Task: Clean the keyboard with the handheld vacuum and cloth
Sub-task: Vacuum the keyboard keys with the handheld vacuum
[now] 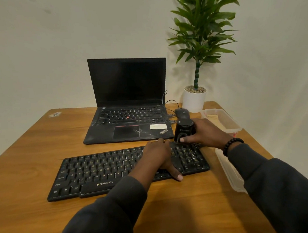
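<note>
On the wooden worktop [34, 145] an open laptop [128, 100] with a dark screen stands behind the keyboard [99, 172], near its far edge but apart from it. A mouse [182, 113] lies just right of the laptop, with thin cables [168, 104] looping beside it, and a potted plant [195, 97] in a white pot stands at the back right corner. 2 clear plastic containers sit along the right side: one [223, 120] behind the right hand [207, 133], another [230, 173] just right of the keyboard, partly hidden by the right sleeve. The black keyboard lies flat with its long axis running left to right, slightly skewed so its right end sits farther back, and its space bar edge faces the person. The left hand [160, 157] lies flat across the keys right of centre, fingers straight and relaxed, thumb reaching past the near edge. The right hand grasps the small black handheld vacuum [184, 130], fingers and thumb wrapped round its body; it stands nearly upright, its lower end on the keyboard's far right corner. A beaded bracelet [231, 145] circles the right wrist.
</note>
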